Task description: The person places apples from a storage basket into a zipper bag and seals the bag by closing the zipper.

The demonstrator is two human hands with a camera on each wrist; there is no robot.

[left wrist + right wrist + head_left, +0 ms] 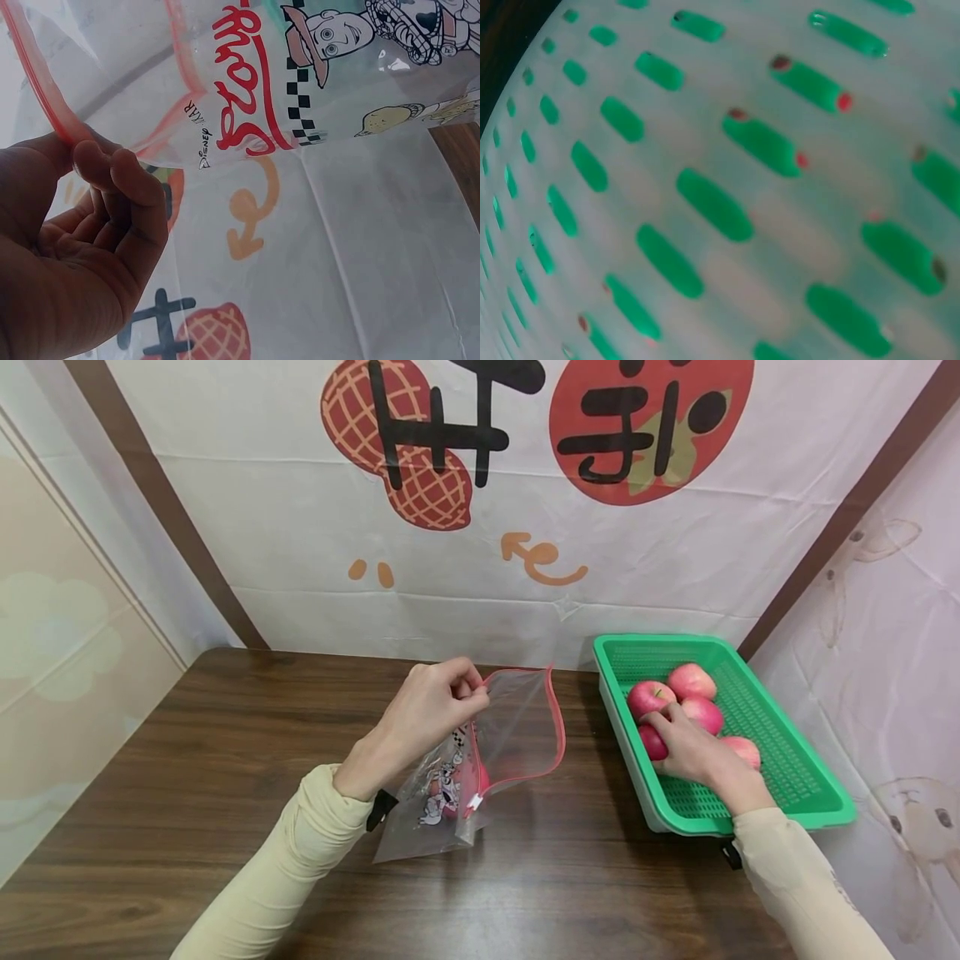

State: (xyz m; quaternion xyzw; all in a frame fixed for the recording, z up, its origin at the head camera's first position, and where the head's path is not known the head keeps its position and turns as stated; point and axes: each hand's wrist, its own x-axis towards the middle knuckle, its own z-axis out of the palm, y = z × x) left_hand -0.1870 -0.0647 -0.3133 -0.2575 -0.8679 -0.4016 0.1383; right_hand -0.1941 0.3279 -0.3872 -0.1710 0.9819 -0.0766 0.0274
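My left hand (pixel 431 710) pinches the red zipper edge of a clear plastic zip bag (pixel 517 727) between thumb and fingertips. The bag's mouth gapes toward the right, with a white slider (pixel 474 803) at its near corner. Cartoon figures and red lettering (pixel 244 82) are printed on it, and a pinkish-red round shape shows through the printed side. In the green basket (pixel 795 768), my right hand (pixel 693 752) reaches down with fingers curled round a dark red apple (pixel 653 743). Several other apples, one red (pixel 651 698) among them, lie around that hand.
The basket stands at the right on a dark wood table (pixel 187 760), inside a white outer basket (pixel 720 292) with slots that fills the right wrist view. A printed white cloth (pixel 300 543) hangs behind the table, with more fabric at both sides.
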